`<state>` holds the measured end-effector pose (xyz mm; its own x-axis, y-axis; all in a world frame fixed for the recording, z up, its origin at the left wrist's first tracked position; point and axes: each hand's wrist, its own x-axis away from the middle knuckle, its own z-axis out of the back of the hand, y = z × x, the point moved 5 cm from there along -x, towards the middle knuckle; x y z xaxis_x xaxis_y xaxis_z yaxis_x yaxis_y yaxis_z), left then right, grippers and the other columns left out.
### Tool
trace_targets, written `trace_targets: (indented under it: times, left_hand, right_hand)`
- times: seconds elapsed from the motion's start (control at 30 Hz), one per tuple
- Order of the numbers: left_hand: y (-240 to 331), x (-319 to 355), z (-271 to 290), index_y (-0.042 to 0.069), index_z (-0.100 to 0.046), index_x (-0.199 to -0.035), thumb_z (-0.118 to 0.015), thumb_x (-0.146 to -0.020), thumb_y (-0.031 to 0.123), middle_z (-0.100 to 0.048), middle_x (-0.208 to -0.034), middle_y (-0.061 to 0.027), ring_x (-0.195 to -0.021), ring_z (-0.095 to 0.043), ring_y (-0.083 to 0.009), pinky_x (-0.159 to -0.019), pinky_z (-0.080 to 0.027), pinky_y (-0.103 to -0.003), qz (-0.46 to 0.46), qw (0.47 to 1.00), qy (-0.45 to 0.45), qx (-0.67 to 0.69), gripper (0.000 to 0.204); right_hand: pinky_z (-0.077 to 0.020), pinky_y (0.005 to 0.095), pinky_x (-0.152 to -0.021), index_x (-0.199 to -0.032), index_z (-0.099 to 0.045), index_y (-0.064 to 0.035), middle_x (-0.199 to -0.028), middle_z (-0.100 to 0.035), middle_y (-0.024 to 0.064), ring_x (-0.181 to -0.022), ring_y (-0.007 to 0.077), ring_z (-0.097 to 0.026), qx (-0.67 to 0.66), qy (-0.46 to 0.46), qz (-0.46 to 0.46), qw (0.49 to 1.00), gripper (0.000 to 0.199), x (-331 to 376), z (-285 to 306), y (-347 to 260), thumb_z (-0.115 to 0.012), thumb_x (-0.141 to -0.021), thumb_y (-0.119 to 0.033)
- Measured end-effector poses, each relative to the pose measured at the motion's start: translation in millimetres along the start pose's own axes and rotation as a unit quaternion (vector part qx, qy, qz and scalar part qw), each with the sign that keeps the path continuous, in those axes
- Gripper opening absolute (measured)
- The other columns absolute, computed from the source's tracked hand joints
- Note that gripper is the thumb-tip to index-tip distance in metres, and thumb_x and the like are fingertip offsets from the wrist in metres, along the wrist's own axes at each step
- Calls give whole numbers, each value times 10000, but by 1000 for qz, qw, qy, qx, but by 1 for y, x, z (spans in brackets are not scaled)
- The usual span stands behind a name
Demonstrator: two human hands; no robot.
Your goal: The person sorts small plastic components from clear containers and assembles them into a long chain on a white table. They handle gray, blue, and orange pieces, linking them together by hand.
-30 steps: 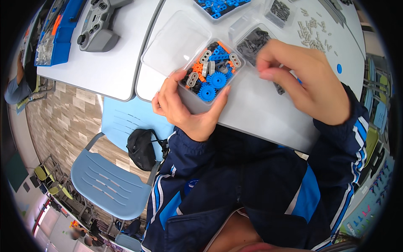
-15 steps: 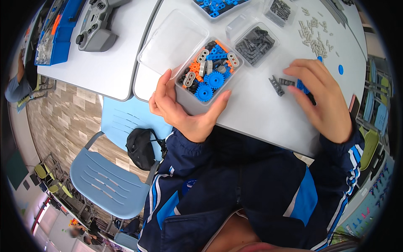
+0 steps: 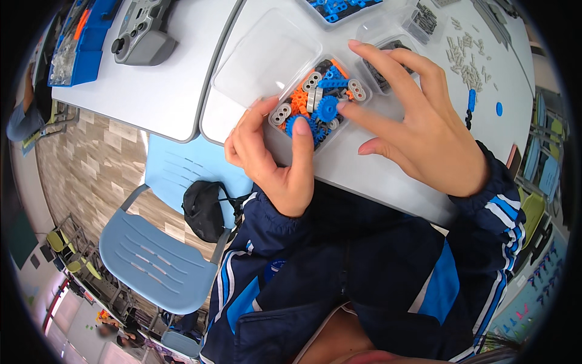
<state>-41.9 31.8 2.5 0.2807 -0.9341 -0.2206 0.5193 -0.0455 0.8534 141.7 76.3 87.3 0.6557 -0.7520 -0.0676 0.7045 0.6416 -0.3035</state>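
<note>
Beside the worktop's front edge, left hand: thumb and fingers spread around one corner of the clear box, thumb over the lower blue gear
Right hand: fingers spread, one tip at the upper blue gear; contact uncertain
Lid: opened toward the worktop's left edge
Dark grey pieces: partly behind the right fingers
Pale pins: scattered toward the far right
</note>
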Motion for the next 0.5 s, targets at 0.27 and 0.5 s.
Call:
trace_targets:
  times: [0.27, 0.5]
  left_hand:
    - [1, -1, -4, 55, -637, -1307, -698, -993, 191, -605, -1240, -105, -1237, -407, -220, -1120, -297, -362, 1, 1000, 16, -4, 347]
    - [-2, 0, -7, 30, -628, -1317, -591, -1051, 230, -616, -1228, -109, -1199, -385, -197, -1094, -270, -359, -6, 1000, 24, -12, 334]
  right_hand:
    - [-430, 472, -1051, -1220, -719, -147, -1562, -473, 186, -1272, 377, -475, -19, 2, 54, 998, 623, -2, -2, -15, -863, -617, -204]
    - [-458, 465, -986, -1072, -701, -22, -1494, -532, 195, -1244, 374, -509, 0, 56, 79, 995, 434, -16, -14, -14, -821, -673, -146]
